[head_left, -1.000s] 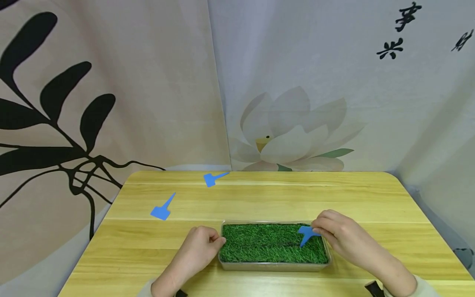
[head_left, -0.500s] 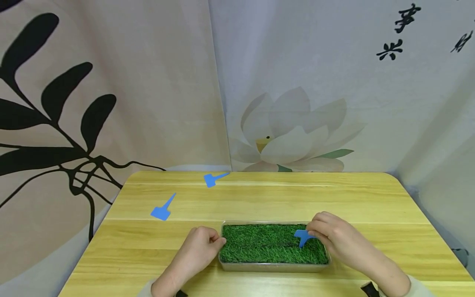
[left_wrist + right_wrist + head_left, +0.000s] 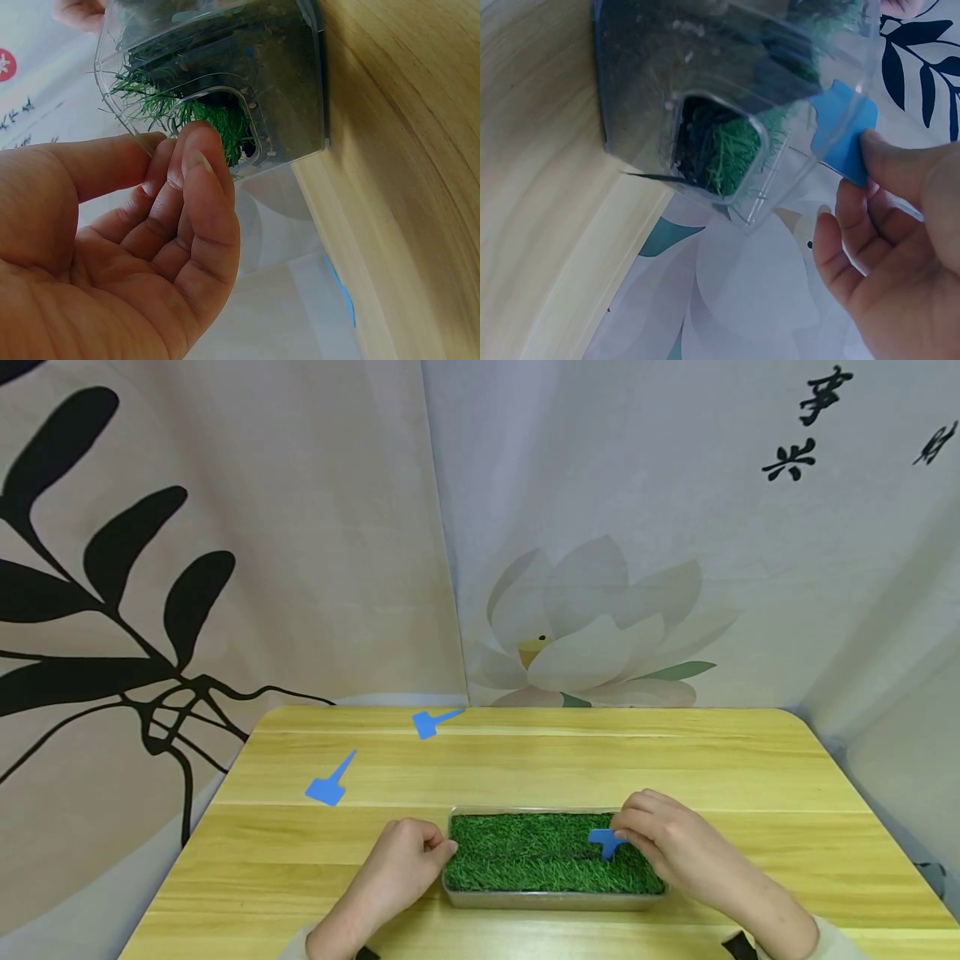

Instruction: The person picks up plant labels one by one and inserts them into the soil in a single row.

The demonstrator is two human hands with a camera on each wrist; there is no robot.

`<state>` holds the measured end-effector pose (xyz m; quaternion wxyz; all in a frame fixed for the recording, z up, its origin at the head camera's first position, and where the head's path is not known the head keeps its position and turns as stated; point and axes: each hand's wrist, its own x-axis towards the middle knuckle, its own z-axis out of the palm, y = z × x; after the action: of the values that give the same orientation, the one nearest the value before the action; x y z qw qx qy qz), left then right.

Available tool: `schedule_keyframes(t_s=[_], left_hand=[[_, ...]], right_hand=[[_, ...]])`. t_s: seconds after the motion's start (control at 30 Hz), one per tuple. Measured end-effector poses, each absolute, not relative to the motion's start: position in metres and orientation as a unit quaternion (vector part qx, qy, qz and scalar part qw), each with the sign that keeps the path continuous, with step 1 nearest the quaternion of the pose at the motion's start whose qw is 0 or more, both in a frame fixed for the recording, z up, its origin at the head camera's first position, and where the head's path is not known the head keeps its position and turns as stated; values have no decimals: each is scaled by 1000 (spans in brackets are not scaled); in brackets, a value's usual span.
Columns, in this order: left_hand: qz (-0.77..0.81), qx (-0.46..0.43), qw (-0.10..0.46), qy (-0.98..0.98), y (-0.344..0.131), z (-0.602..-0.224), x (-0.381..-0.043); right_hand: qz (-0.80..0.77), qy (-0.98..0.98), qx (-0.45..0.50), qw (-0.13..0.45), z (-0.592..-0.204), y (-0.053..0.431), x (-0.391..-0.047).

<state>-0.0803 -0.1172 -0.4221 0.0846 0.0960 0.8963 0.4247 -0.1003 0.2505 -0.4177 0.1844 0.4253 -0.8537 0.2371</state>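
Observation:
A clear plastic box [image 3: 555,902] filled with green artificial grass [image 3: 517,853] stands near the table's front. My left hand [image 3: 401,864] pinches the rim at its left end; in the left wrist view thumb and fingertips meet there, beside an opening in the end wall [image 3: 289,112]. Over the right part of the grass, my right hand [image 3: 678,843] pinches the head of a blue T-shaped plant label [image 3: 604,838]. Its stem points down into the grass, and how deep the tip sits is hidden. The right wrist view shows the label's flat head [image 3: 847,131] between thumb and fingers.
Two more blue plant labels lie flat on the wooden table [image 3: 247,868]: one label [image 3: 327,788] at the left, another label [image 3: 429,724] at the back edge. A printed curtain [image 3: 337,527] hangs behind the table.
My right hand has moved left and slightly down with the blue plant label, whose head now sits lower over the grass. The left hand stays at the box's rim.

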Motion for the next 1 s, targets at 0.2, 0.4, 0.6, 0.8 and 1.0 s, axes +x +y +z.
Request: schedule_keyframes(t_s=[0.2,0.4,0.6,0.8,1.0], left_hand=[[424,95,84,897,-118,-423,-80],[424,93,83,897,-117,-423,-80],[424,94,80,897,-117,-423,-80],[423,97,78,898,-117,-423,-80],[427,97,83,895,-118,-423,-80]], right_hand=[[238,-858,420,178,-420,247,-100],[242,-857,420,177,-420,247,-100],[242,-862,410,175,-420,248,-100],[254,-857,410,182,-421,251,-100],[266,-863,381,197,-418,255,-99]])
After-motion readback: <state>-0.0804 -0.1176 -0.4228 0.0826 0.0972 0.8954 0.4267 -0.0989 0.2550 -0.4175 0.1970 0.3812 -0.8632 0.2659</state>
